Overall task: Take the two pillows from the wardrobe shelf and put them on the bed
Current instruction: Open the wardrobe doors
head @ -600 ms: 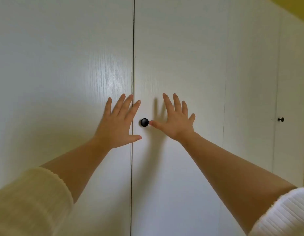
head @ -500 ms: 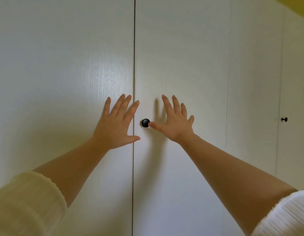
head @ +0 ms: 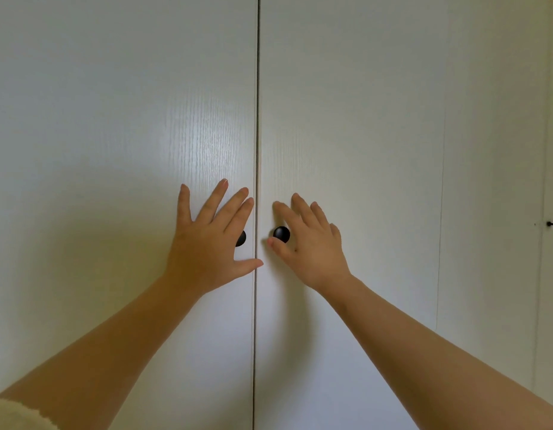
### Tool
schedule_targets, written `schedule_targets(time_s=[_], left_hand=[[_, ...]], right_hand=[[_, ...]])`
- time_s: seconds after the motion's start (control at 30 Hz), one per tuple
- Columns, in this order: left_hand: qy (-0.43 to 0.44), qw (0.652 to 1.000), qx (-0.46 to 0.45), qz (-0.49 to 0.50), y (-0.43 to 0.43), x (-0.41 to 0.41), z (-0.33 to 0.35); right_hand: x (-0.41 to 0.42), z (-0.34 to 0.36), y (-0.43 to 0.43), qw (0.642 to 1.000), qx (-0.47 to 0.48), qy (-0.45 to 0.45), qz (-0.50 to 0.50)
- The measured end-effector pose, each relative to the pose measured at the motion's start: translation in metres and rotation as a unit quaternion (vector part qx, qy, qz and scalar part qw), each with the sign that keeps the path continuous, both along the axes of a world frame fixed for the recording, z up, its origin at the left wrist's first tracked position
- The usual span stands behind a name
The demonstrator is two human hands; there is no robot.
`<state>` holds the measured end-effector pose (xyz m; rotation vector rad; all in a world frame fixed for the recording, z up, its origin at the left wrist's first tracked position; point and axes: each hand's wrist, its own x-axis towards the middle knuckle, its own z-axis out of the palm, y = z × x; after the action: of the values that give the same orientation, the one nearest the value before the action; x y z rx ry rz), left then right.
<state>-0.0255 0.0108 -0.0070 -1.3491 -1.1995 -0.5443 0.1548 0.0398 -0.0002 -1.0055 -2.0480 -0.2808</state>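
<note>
Mid-frame, left hand [head: 207,243]: spread flat, empty, now over left knob [head: 241,238].
Beside it, right hand [head: 312,243]: empty, curling toward right knob [head: 281,234].
Both doors [head: 114,119]: shut.

The left hand [head: 207,243] and right hand [head: 312,252] are bare, with short, rounded nails [head: 224,181]; one nail on the left catches the light with a pale, pinkish gloss. The left forearm [head: 114,346] is uncovered up to a sleeve [head: 14,414] at the lower left corner of the view; that sleeve is cream-coloured, of a soft, fuzzy knit, with a fluffy, slightly uneven edge at the cuff; the right forearm [head: 424,352] is uncovered as far as the view reaches.
</note>
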Motion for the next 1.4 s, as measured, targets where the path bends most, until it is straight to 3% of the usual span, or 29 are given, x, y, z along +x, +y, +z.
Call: schedule_targets(time_s=[0.17,0.3,0.43,0.6,0.77,0.97,1.13,1.2,1.23,1.3,1.33,1.4], left_hand=[[0.000,1.000,-0.003,-0.007,0.000,-0.002,-0.001],[-0.017,0.999,-0.025,0.009,-0.003,-0.001,-0.001],[-0.039,0.998,-0.046,0.031,-0.006,0.004,-0.005],[-0.041,0.995,-0.075,0.054,-0.017,0.007,-0.004],[-0.080,0.983,-0.146,0.073,-0.034,0.017,0.000],[-0.192,0.961,-0.195,-0.045,-0.047,0.024,-0.015],[-0.239,0.946,-0.091,-0.201,-0.051,0.041,-0.031],[-0.317,0.898,-0.076,-0.295,-0.057,0.058,-0.035],[-0.394,0.843,-0.096,-0.354,-0.064,0.069,-0.036],[-0.527,0.689,-0.160,-0.471,-0.078,0.092,-0.040],[-0.558,0.624,-0.186,-0.514,-0.083,0.103,-0.042],[-0.577,0.526,-0.241,-0.577,-0.088,0.122,-0.048]], right_hand=[[-0.014,-0.014,0.013,0.988,0.151,0.029,0.026],[-0.017,-0.016,0.015,0.975,0.204,0.078,0.036],[-0.023,-0.016,0.009,0.981,0.158,0.106,0.049],[-0.022,-0.005,-0.005,0.996,0.063,0.068,0.016],[-0.018,-0.001,-0.020,0.997,0.026,0.068,0.001],[-0.002,-0.003,-0.046,0.991,-0.010,0.126,0.037],[0.025,-0.004,-0.069,0.982,-0.040,0.171,0.065],[0.039,-0.003,-0.079,0.972,-0.066,0.210,0.088],[0.046,-0.002,-0.084,0.966,-0.078,0.227,0.100],[0.061,-0.002,-0.095,0.958,-0.093,0.246,0.117],[0.070,-0.002,-0.100,0.953,-0.099,0.256,0.126],[0.089,-0.002,-0.111,0.944,-0.113,0.272,0.151]])
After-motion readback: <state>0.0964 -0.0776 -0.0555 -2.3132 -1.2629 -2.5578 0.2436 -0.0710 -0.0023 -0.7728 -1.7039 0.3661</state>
